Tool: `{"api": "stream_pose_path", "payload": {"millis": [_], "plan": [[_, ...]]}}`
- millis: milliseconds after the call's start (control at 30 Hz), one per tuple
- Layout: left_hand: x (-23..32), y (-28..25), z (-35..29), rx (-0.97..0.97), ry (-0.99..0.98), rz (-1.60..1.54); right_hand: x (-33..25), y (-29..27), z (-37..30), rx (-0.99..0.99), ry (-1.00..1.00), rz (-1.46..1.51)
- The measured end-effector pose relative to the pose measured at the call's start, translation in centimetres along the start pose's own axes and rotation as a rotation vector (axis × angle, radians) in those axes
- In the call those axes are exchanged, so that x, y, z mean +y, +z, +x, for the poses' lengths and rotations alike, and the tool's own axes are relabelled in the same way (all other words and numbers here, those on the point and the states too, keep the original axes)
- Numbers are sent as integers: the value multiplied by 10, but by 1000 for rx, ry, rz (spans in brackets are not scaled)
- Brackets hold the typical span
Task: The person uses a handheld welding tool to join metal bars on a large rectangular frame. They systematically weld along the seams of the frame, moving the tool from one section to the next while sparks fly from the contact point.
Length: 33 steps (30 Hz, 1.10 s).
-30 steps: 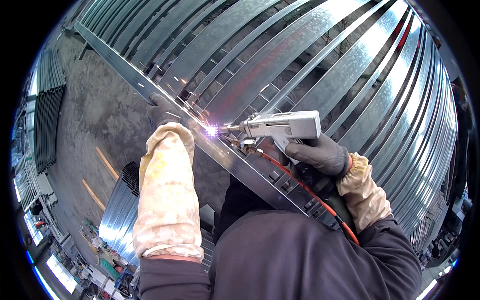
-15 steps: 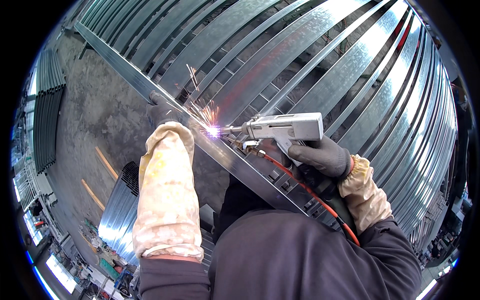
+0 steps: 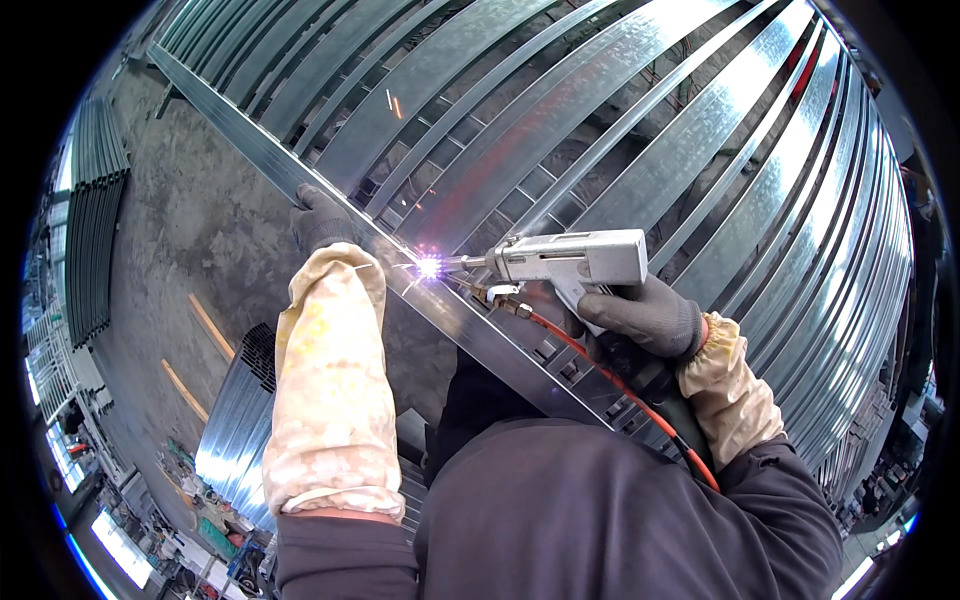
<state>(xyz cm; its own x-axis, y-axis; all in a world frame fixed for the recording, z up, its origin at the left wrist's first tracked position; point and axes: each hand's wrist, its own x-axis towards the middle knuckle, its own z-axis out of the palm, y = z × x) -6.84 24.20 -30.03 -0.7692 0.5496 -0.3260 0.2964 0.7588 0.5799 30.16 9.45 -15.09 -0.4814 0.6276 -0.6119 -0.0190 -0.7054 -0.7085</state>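
My right hand (image 3: 650, 315), in a grey work glove, is wrapped around the grip of a silver welding gun (image 3: 570, 258). The gun's nozzle points left, and a bright violet-white spot glows at its tip on the seam of a long galvanized metal rail (image 3: 500, 350). A few sparks fly above the spot. Farther up the same rail, my gloved left hand (image 3: 322, 217) grips its edge; part of the fingers is hidden. An orange-red hose (image 3: 570, 342) and a dark cable run from the gun down past my right forearm.
Many galvanized bars (image 3: 590, 150) lie side by side across the rail, with gaps between them. Left on the concrete floor (image 3: 200, 230) are a bundle of metal tubes (image 3: 238, 425), wooden strips (image 3: 212, 327) and a dark stack of profiles (image 3: 95, 240).
The spray of sparks has shrunk to a few stray ones. The glowing spot stays in nearly the same place, and both hands have barely moved.
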Motion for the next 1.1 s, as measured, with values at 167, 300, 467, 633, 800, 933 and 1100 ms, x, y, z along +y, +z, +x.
{"api": "stream_pose_path", "payload": {"millis": [167, 300, 467, 633, 800, 933, 1100], "plan": [[-1, 15, 5, -16, 4, -56, 2, -2, -5, 7, 14, 39], [-44, 24, 52, 76, 227, -295, 2, 2, -1, -27, 16, 11], [24, -2, -35, -72, -37, -120, 2, -4, -12, -2, 56, 36], [-5, -4, 6, 67, 0, -2, -5, 5, -7, -62, 50, 24], [67, -25, -73, -93, -134, -191, -6, 0, -18, -3, 76, 23], [-11, 5, 17, 4, 16, -84, -5, 4, -13, -71, 73, 20], [11, -1, -18, -24, 62, -129, -3, 5, -20, -26, 26, 37]]}}
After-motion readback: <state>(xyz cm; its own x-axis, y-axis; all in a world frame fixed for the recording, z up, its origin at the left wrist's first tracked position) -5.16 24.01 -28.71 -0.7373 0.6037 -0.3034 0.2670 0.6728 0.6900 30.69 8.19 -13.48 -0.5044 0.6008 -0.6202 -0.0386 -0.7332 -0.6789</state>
